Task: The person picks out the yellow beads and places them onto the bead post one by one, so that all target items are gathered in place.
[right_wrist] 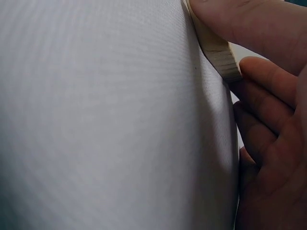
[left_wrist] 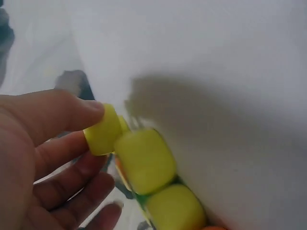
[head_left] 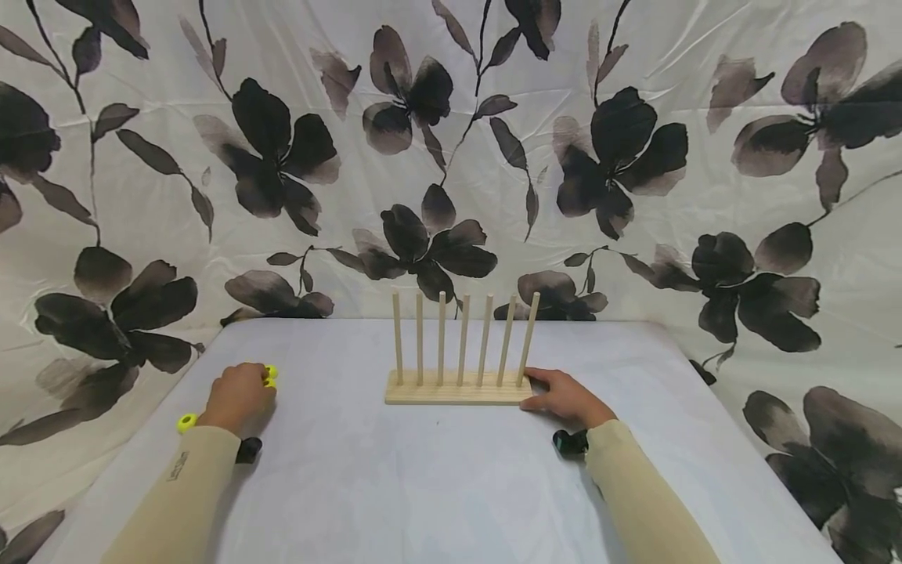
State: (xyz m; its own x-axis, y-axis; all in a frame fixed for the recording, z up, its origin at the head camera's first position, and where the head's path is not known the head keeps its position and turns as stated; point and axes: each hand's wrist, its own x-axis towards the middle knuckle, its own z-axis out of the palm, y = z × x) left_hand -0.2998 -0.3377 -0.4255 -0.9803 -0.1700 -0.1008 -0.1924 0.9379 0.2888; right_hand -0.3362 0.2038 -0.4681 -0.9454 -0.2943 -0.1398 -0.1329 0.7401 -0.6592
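Observation:
On the left side of the table, my left hand pinches a yellow ring-like bead between thumb and index finger, the other fingers loosely bent below. Close beside it in the left wrist view are two more rounded yellow beads, with bits of green and orange showing between and behind them. My right hand grips the right end of a pale wooden peg stand, thumb at the front and fingers behind. Several upright pegs rise in a row from its base, with no beads on them.
A yellow ring shows at the left hand's outer side. The white-covered table reaches back to a hanging cloth with dark flowers, just behind the peg stand. An orange piece peeks in at the left wrist view's lower edge.

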